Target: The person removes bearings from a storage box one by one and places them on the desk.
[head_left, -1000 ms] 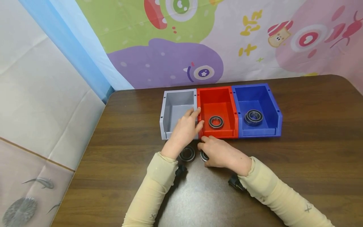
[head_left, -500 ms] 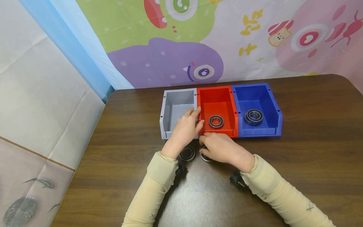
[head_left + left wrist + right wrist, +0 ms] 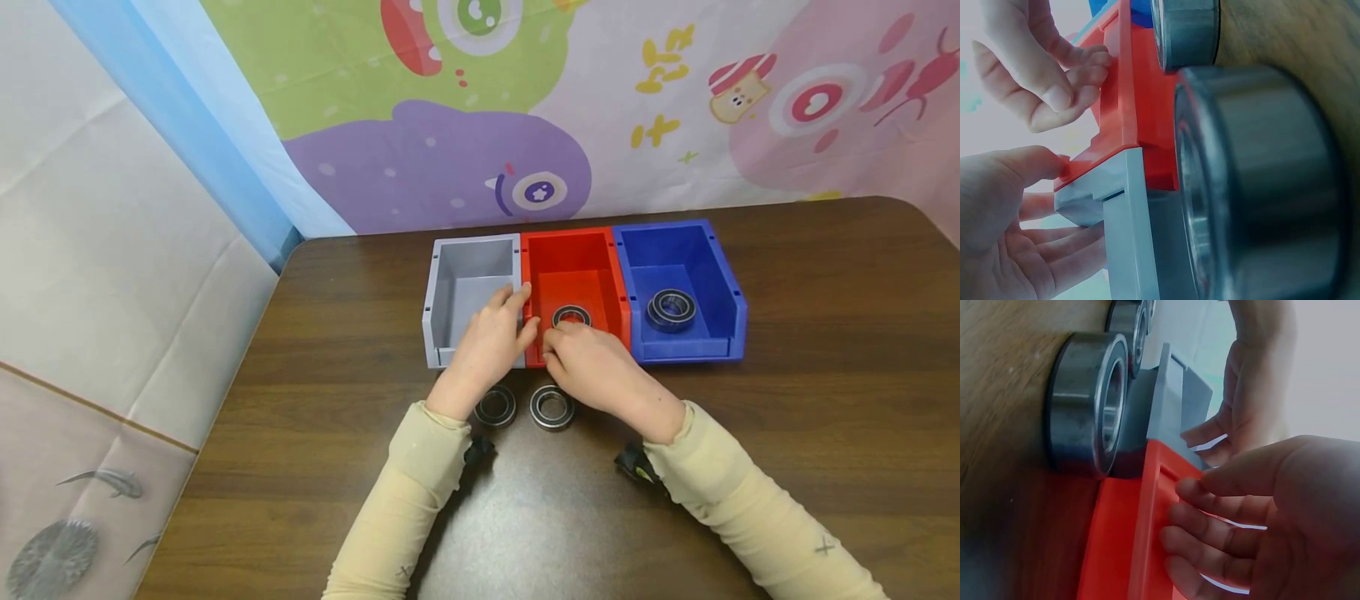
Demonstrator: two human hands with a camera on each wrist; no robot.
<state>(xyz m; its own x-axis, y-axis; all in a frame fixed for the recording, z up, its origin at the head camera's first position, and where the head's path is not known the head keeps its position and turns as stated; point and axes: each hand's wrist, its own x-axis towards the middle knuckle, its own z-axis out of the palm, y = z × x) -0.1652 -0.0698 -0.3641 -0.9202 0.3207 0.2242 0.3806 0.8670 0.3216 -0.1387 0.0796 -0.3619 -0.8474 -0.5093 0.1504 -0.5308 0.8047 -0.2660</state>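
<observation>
My left hand (image 3: 491, 333) straddles the adjoining side walls of the grey bin (image 3: 429, 333) and red bin (image 3: 577, 250), gripping them with the thumb on the red side and fingers on the grey. My right hand (image 3: 592, 358) is over the red bin's front lip, its fingers (image 3: 1188, 540) loosely curled with nothing visible between them. Two ball bearings lie before the bins: a left bearing (image 3: 495, 406), partly behind my left wrist, and a right bearing (image 3: 552, 407). Another bearing (image 3: 570, 313) is inside the red bin, half hidden by my right hand.
The blue bin (image 3: 723, 308) adjoins the red one on the right, with two stacked bearings (image 3: 672, 308) inside. All three bins stand in a row on the brown wooden table (image 3: 825, 375). A cartoon-printed cloth (image 3: 450, 167) hangs behind the table.
My right hand has moved from the right bearing on the table forward and right, over the red bin's front, uncovering that bearing. The left hand has stayed where it was.
</observation>
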